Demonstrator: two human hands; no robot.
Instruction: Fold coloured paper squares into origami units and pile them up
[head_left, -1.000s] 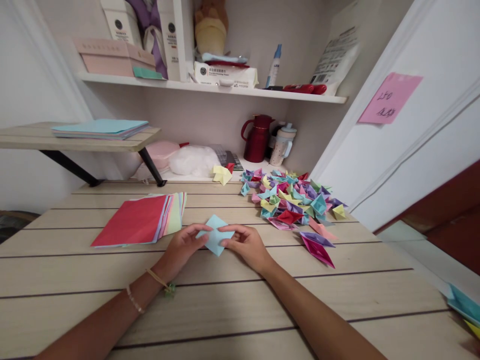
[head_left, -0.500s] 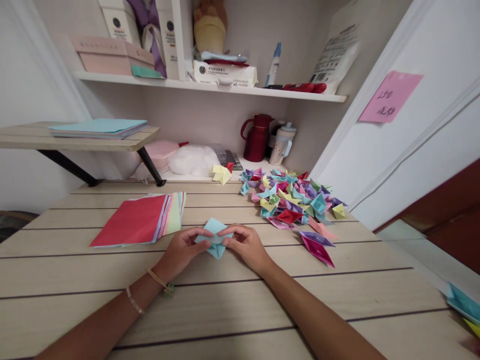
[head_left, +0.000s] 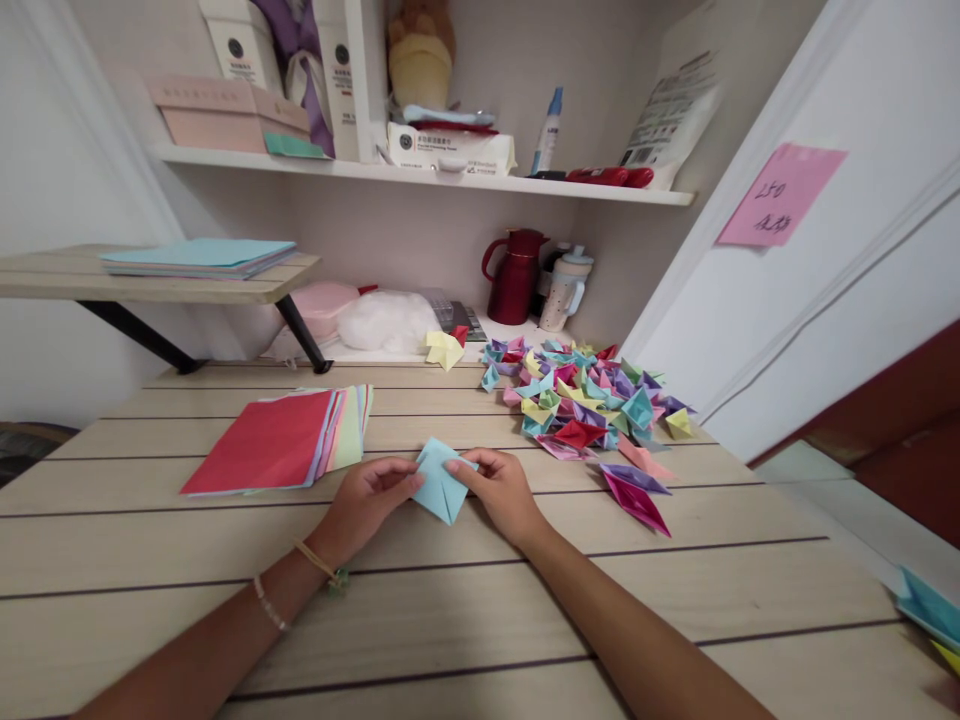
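Observation:
A light blue folded origami paper [head_left: 441, 492], diamond-shaped with a crease running to its lower corner, is held between my hands just over the table. My left hand [head_left: 375, 495] pinches its left corner between thumb and fingers. On the opposite side, my right hand [head_left: 499, 490] grips the right edge, the thumb lying on the paper's front face and the fingers behind, partly hidden. To the left lies a stack of coloured paper sheets [head_left: 262, 440] with a red one on top. Folded paper boats [head_left: 581, 390] in many colours are heaped to the right.
A yellow folded paper [head_left: 445, 349] sits at the table's back edge. Behind stand a red jug [head_left: 516, 275] and a pale cup [head_left: 564, 290]. A small raised stand [head_left: 247, 288] at the left carries more sheets [head_left: 199, 255]. Paper boats [head_left: 636, 500] lie apart from the heap.
The blue paper has turned slightly, and its raised middle flap now lies flat. My right thumb has moved onto its front face.

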